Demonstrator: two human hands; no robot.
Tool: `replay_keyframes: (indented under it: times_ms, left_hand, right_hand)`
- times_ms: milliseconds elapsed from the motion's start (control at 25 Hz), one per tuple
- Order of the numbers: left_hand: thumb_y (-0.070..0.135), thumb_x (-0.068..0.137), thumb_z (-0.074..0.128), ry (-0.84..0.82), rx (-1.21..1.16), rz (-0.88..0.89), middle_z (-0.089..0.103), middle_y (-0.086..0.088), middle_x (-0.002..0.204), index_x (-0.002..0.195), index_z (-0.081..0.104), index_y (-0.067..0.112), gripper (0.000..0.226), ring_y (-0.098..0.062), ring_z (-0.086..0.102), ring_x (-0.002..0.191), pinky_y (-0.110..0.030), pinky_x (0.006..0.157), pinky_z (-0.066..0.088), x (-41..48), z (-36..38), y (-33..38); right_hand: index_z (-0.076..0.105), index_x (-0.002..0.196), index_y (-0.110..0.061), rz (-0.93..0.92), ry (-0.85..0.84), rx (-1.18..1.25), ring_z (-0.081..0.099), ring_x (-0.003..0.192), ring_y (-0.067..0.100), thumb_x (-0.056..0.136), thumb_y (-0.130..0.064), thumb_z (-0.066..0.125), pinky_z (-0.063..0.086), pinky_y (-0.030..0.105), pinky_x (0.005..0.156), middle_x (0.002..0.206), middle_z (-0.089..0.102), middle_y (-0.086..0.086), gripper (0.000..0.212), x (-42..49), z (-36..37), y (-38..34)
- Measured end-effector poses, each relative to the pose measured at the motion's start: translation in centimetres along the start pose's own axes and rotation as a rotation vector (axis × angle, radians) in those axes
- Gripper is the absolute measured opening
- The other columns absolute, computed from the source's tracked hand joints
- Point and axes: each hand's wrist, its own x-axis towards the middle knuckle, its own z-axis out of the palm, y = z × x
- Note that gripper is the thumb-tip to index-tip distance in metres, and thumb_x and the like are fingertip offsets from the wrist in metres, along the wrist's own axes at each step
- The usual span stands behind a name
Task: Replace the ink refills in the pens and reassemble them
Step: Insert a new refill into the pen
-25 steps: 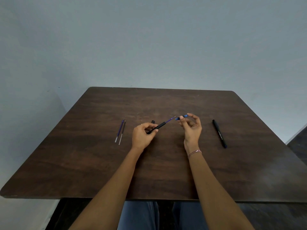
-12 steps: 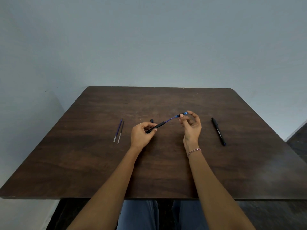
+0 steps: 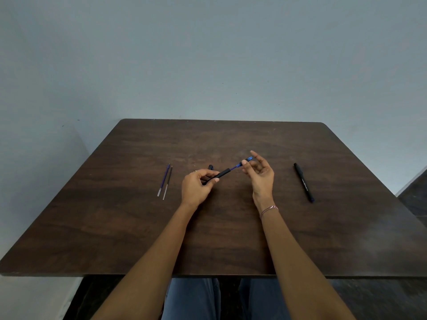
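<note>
Over the middle of the table (image 3: 231, 239), the left hand (image 3: 196, 188) is closed around the lower end of a black pen barrel (image 3: 219, 175), thumb and fingers curled snugly about it, so the barrel slants up and to the right. From its open end a thin blue refill (image 3: 236, 166) sticks out, and the right hand (image 3: 260, 174) pinches the blue tip piece (image 3: 247, 160) at the far end of that refill between thumb and forefinger, the other fingers loosely spread.

I judge this to be the moment of drawing the refill out or feeding it in; a single view cannot settle which. The risks follow from how slim the refill is. If the two hands drift out of line, the exposed stretch could bow or kink, and a bent refill may jam in the barrel. A light pinch on the small tip piece could slip, letting it drop and roll across the table. Pulling hard might separate tip from tube.

Just behind the left hand a small black part (image 3: 210, 167), perhaps a cap, lies on the table, easy to knock away. Further left, two loose refills (image 3: 164, 182) lie side by side, touching or nearly so; similar looks invite a mix-up of old and new. Well to the right lies a whole black pen (image 3: 303, 182).
</note>
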Motion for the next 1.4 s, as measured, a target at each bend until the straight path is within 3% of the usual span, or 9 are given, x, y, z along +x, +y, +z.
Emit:
replay_keyframes:
  times_ms: [320,480,720,1000,1120,1400]
  left_hand:
    - [0.021,0.081,0.073,0.0,-0.009,0.029,0.069,0.016,0.09,0.099,0.073,0.031,0.021,0.001,0.061,0.083,-0.011,0.069,0.043,-0.15,-0.13,0.13]
    - [0.019,0.083,0.072,-0.016,-0.038,0.054,0.067,0.017,0.089,0.1,0.073,0.028,0.02,0.003,0.059,0.082,-0.011,0.069,0.041,-0.08,-0.09,0.02]
    - [0.015,0.085,0.069,-0.015,-0.096,0.087,0.07,0.007,0.091,0.1,0.073,0.023,0.018,-0.005,0.059,0.084,-0.008,0.07,0.039,-0.02,-0.07,-0.12]
    - [0.014,0.084,0.069,-0.064,-0.093,0.085,0.067,0.012,0.088,0.101,0.072,0.025,0.02,0.001,0.057,0.082,-0.005,0.069,0.039,-0.13,-0.16,0.1]
    - [0.015,0.083,0.07,-0.082,-0.088,0.064,0.065,0.016,0.086,0.101,0.073,0.024,0.02,0.002,0.057,0.081,-0.011,0.069,0.04,-0.15,-0.1,0.18]
    - [0.015,0.084,0.07,-0.083,-0.107,0.057,0.067,0.011,0.087,0.102,0.073,0.022,0.02,-0.005,0.057,0.08,-0.019,0.07,0.042,-0.21,-0.07,0.05]
  right_hand:
    - [0.071,0.09,-0.015,0.029,-0.088,-0.064,0.069,0.08,0.004,0.08,-0.005,0.074,0.055,0.016,0.066,0.09,0.075,-0.012,0.015,0.03,0.13,0.21]
    - [0.071,0.086,-0.012,0.058,-0.115,-0.071,0.067,0.072,0.003,0.08,-0.004,0.073,0.053,0.015,0.063,0.092,0.074,-0.005,0.01,0.14,0.05,0.29]
    - [0.071,0.085,-0.012,0.072,-0.126,-0.103,0.062,0.061,0.004,0.081,-0.01,0.074,0.052,0.016,0.061,0.074,0.07,0.0,0.005,0.19,-0.09,0.21]
    - [0.062,0.076,-0.014,0.081,-0.067,-0.219,0.06,0.059,0.002,0.077,-0.024,0.077,0.05,0.013,0.058,0.07,0.066,0.0,0.018,0.36,-0.06,0.43]
    - [0.059,0.074,-0.015,0.083,-0.062,-0.264,0.061,0.059,-0.001,0.077,-0.028,0.077,0.048,0.01,0.057,0.07,0.065,-0.001,0.022,0.42,-0.02,0.55]
    - [0.061,0.074,-0.014,0.073,-0.129,-0.212,0.063,0.063,-0.001,0.078,-0.02,0.078,0.049,0.012,0.061,0.067,0.068,-0.007,0.018,0.32,-0.16,0.48]
